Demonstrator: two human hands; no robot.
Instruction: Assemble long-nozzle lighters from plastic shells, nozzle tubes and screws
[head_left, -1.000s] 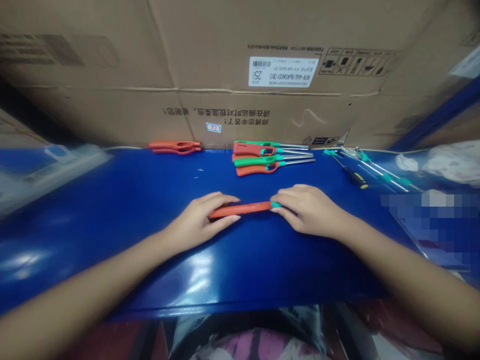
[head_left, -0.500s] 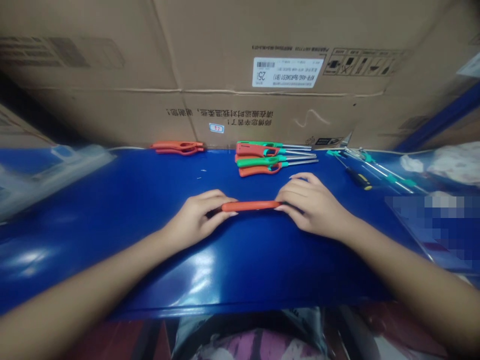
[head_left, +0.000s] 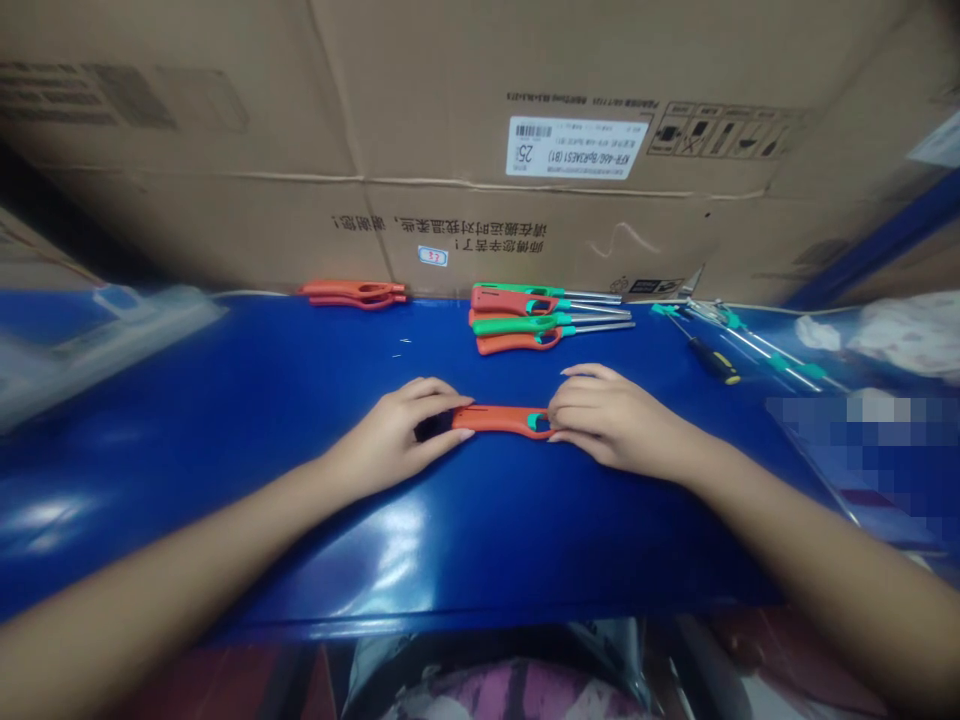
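An orange lighter body [head_left: 499, 418] with a green trigger lies flat on the blue table [head_left: 262, 420], held at both ends. My left hand [head_left: 405, 432] pinches its left end with fingers closed. My right hand [head_left: 611, 415] grips its right end, next to the green trigger, fingers curled over it. Behind them lies a stack of finished orange and green long-nozzle lighters [head_left: 536, 318] with metal tubes pointing right.
Two orange shell halves [head_left: 352, 292] lie at the back left. A screwdriver [head_left: 709, 355] and several green-tipped metal rods [head_left: 757, 345] lie at the right. Large cardboard boxes [head_left: 465, 150] wall off the back. Clear plastic bags [head_left: 97, 330] sit at the left.
The lighter body has been turned over in both hands, from its narrow edge to its flat side with the trigger opening showing, and brought down slightly toward me.
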